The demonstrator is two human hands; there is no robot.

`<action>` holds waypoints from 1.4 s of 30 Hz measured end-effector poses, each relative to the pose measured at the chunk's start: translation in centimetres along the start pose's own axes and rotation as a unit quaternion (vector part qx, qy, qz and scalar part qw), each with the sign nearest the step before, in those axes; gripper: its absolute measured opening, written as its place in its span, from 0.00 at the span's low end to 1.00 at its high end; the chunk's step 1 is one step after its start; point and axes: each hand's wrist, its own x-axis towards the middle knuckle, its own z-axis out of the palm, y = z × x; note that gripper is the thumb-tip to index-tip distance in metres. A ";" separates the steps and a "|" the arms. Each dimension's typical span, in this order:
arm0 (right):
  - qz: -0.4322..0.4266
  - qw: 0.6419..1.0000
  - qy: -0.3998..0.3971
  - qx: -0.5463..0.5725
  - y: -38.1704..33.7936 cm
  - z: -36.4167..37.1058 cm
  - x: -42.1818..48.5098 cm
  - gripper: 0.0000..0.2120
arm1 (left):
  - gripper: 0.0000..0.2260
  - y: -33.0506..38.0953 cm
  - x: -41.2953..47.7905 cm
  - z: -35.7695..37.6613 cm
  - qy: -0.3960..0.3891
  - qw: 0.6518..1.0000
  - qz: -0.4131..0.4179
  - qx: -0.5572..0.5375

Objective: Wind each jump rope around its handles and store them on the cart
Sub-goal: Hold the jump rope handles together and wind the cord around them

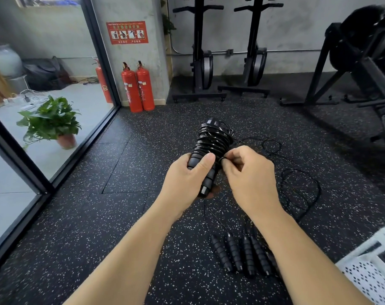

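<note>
The cart (372,276) is cut off by the frame's lower right corner; only a white perforated piece of it shows. The right forearm covers part of the spare handles (242,254) lying in a row on the floor (121,216) just left of the cart; four are plain, and whether more lie under the arm cannot be told. The loose loops (301,190) of black cord spread over the floor beyond them, dark on dark, hard to follow; which handle each joins is unclear.

The left hand (187,179) grips the bundle (211,142) low down, fingers curled behind it and thumb pressed across the front; the palm hides part of the ribbed grips, so whether it holds one handle or two cannot be told for sure. The bundle stands tilted, top away from the person, held above mid-floor, its upper part thick with wound turns. The right hand (248,172) is curled, pinching the cord (223,159) between thumb and forefinger just beside the bundle's right side; its other fingertips are tucked out of sight.

Two extinguishers (138,86) stand at the floor's far left corner; a plant (52,119) sits behind the glass along the left edge.
</note>
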 end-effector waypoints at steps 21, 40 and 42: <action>0.056 0.997 0.044 0.021 0.6 -1.1 1.0 0.12 | 0.08 -0.1 0.6 2.1 -0.019 1.000 0.011 -0.016; 0.332 0.838 -0.076 0.427 1.9 -1.8 2.4 0.07 | 0.42 -2.8 0.7 3.2 -0.022 0.908 0.093 0.407; 0.347 0.831 -0.057 0.430 2.2 -2.0 2.5 0.04 | 0.46 -2.7 0.6 3.7 -0.042 0.917 0.069 0.390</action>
